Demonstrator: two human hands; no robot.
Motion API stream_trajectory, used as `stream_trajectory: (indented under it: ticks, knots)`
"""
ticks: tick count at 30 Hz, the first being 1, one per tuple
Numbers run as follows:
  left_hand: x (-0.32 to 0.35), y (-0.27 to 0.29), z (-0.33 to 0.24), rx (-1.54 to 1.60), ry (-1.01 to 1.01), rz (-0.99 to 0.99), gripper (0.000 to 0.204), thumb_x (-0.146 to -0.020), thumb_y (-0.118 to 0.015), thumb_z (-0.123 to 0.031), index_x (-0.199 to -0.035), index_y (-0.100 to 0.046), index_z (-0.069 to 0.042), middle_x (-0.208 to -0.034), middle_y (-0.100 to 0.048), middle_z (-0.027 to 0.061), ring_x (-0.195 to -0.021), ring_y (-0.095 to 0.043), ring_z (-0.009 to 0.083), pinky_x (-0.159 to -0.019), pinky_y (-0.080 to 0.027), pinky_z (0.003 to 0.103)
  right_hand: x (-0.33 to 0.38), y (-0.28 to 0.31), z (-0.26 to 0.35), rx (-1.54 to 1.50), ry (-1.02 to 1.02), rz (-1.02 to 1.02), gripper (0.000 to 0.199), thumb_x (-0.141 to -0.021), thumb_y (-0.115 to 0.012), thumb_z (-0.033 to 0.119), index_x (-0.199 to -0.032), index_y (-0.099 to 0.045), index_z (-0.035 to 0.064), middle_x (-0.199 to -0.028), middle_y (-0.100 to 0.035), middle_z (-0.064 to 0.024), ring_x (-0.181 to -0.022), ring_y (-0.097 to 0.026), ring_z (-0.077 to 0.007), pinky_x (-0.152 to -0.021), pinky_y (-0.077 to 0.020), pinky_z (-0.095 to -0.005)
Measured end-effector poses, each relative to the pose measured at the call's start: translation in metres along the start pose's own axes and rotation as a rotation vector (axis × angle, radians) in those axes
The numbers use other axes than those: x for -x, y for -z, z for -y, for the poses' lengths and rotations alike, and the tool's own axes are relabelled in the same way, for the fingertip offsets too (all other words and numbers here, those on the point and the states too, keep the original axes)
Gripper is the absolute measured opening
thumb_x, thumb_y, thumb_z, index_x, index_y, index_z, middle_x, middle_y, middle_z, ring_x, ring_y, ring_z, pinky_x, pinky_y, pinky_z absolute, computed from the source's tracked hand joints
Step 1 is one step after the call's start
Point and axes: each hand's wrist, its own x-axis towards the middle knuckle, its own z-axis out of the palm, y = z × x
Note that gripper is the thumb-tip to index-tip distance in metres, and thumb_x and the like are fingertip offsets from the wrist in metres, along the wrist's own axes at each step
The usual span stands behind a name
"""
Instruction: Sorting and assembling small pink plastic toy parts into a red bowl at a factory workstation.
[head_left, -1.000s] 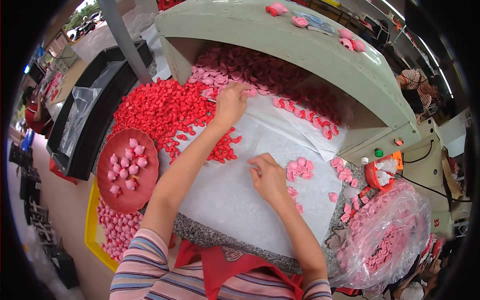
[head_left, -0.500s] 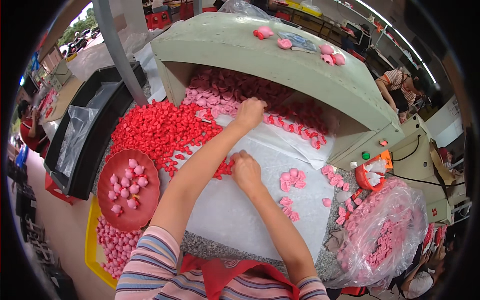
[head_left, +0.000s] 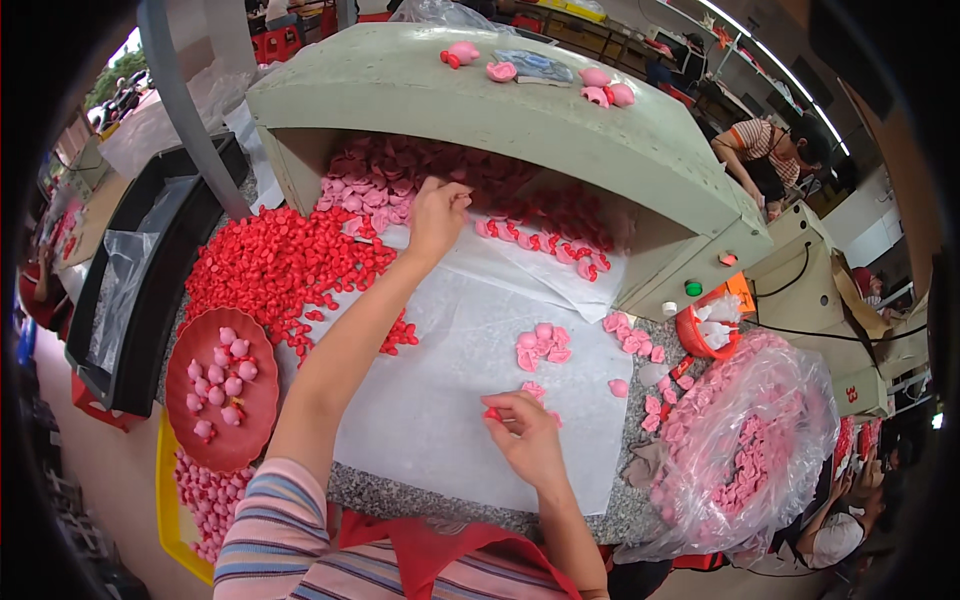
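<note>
My right hand (head_left: 530,440) is over the white paper sheet (head_left: 420,420), pinching a small red piece (head_left: 492,414) between thumb and fingers. Beside its fingertips lies a pink cupped piece (head_left: 533,390), partly covered by the hand. My left hand (head_left: 438,215) reaches to the mouth of the pale green box-shaped housing (head_left: 480,95), its fingers closed in a pinch; what they hold, if anything, I cannot make out. Close to it are heaped pink cupped pieces (head_left: 375,195) and a row of pink and red pieces (head_left: 540,243) on paper. A pile of small red pieces (head_left: 280,260) spreads left of my left forearm.
Left stand a red scalloped dish (head_left: 185,425) of pink round figures, a yellow tray (head_left: 168,480) and a black bin (head_left: 125,350). A clear bag (head_left: 800,400) of pink pieces and a red basket (head_left: 690,335) are right. A metal post (head_left: 185,100) rises behind.
My right hand has moved from the edge of the red pile rightward and nearer, now with a red piece in its fingers. My left hand stays by the housing's mouth; the whole view has shifted.
</note>
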Motion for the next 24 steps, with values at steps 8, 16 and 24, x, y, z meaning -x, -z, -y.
stream_trajectory:
  ticks: [8, 16, 24]
  knots:
    - [0.164, 0.115, -0.127, 1.286, 0.953, 0.661, 0.023, -0.081, -0.062, -0.005, -0.103, -0.060, 0.003, -0.097, -0.064, 0.0130, -0.083, -0.064, 0.0204, -0.076, -0.052, 0.032, 0.011, 0.021, 0.031, -0.448, 0.090, -0.121, 0.022, -0.074, -0.062, -0.010, -0.095, -0.061, -0.0029, -0.091, -0.058, -0.0048, -0.080, -0.057, -0.0110, -0.072, -0.0474, -0.0230]
    - [0.176, 0.149, -0.155, 1.039, 0.702, 0.800, 0.026, -0.082, -0.060, -0.001, -0.108, -0.061, 0.001, -0.111, -0.059, 0.0150, -0.096, -0.061, 0.0202, -0.082, -0.051, 0.031, 0.019, 0.024, 0.032, -0.536, 0.050, -0.089, 0.023, -0.077, -0.063, -0.008, -0.100, -0.059, -0.0048, -0.094, -0.057, -0.0063, -0.082, -0.057, -0.0102, -0.067, -0.0484, -0.0211]
    - [0.191, 0.136, -0.154, 1.201, 0.511, 0.503, 0.025, -0.079, -0.060, 0.005, -0.104, -0.063, 0.001, -0.116, -0.053, 0.0143, -0.095, -0.059, 0.0194, -0.079, -0.051, 0.029, 0.022, 0.022, 0.040, -0.449, 0.073, 0.010, 0.020, -0.077, -0.063, -0.008, -0.096, -0.059, -0.0032, -0.095, -0.056, -0.0073, -0.083, -0.058, -0.0116, -0.071, -0.0514, -0.0225]
